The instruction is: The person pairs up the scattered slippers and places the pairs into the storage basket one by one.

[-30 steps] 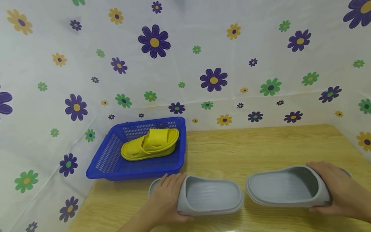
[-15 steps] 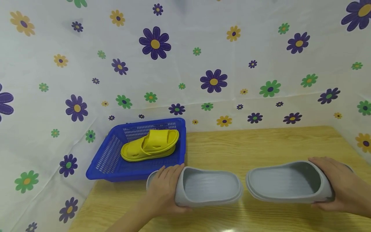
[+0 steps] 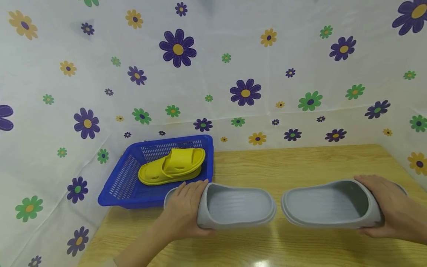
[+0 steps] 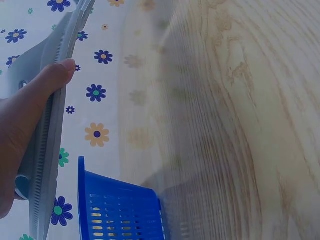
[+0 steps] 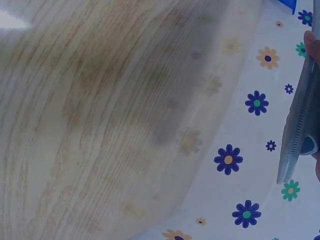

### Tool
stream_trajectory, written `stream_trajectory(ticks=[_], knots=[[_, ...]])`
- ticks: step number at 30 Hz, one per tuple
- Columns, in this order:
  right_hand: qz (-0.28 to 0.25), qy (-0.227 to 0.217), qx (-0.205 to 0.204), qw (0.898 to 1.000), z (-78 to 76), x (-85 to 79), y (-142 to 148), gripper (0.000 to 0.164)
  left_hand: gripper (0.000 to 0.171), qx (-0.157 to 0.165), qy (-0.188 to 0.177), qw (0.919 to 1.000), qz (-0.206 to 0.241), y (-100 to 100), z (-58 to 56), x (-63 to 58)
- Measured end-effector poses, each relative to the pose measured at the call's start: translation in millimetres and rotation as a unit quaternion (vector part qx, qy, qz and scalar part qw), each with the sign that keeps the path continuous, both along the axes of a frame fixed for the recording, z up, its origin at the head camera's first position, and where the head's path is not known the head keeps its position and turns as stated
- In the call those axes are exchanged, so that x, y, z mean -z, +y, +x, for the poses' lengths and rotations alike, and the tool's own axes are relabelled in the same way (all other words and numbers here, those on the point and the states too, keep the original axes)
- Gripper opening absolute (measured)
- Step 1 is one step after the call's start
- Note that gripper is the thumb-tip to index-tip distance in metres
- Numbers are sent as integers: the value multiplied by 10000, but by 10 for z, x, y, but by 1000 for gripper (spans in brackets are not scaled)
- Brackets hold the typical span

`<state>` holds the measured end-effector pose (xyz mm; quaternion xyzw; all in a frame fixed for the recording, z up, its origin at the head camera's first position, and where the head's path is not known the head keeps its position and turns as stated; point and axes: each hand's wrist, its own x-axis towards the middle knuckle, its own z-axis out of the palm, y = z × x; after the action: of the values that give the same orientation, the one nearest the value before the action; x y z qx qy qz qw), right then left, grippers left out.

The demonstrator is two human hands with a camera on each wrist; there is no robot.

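Observation:
In the head view my left hand (image 3: pixel 185 211) grips a grey slipper (image 3: pixel 240 205) around its upper, and my right hand (image 3: pixel 388 207) grips a matching grey slipper (image 3: pixel 323 205) the same way. Both slippers are held above the table, heel ends facing each other with a narrow gap between. Seen from the left wrist, the thumb presses along the edge of the left slipper's sole (image 4: pixel 47 145). From the right wrist, only part of the right slipper (image 5: pixel 295 125) and some fingers show at the edge.
A blue plastic basket (image 3: pixel 115 198) stands at the table's left, beyond my left hand. Yellow slippers (image 3: pixel 171 167) lie inside it, one resting on the other. The wood-grain table (image 3: pixel 300 159) meets a white flowered cloth (image 3: pixel 207 74) at the back and sides.
Both hands have risen with their grey slippers, moving away from the table's front. The left one has also shifted slightly left, closer to the basket. The basket has stayed put.

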<state>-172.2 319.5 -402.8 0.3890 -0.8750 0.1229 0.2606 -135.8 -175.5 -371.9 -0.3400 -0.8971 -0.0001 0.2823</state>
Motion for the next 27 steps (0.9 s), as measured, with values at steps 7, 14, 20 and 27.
stream_trajectory(ticks=[7,14,20,27], knots=[[-27,47,-94,9999,-21,-61,-13,116,123,113,143,9998,-80,-3,-27,-60],[-53,46,-218,9997,-61,-112,-25,119,124,61,139,9998,-110,-16,-35,-69],[-46,-42,-217,9997,-93,-150,-29,122,123,65,108,9996,-238,9,-48,-62],[-121,-14,-248,9996,-102,-184,-51,119,122,77,98,9994,-314,48,-65,-72]])
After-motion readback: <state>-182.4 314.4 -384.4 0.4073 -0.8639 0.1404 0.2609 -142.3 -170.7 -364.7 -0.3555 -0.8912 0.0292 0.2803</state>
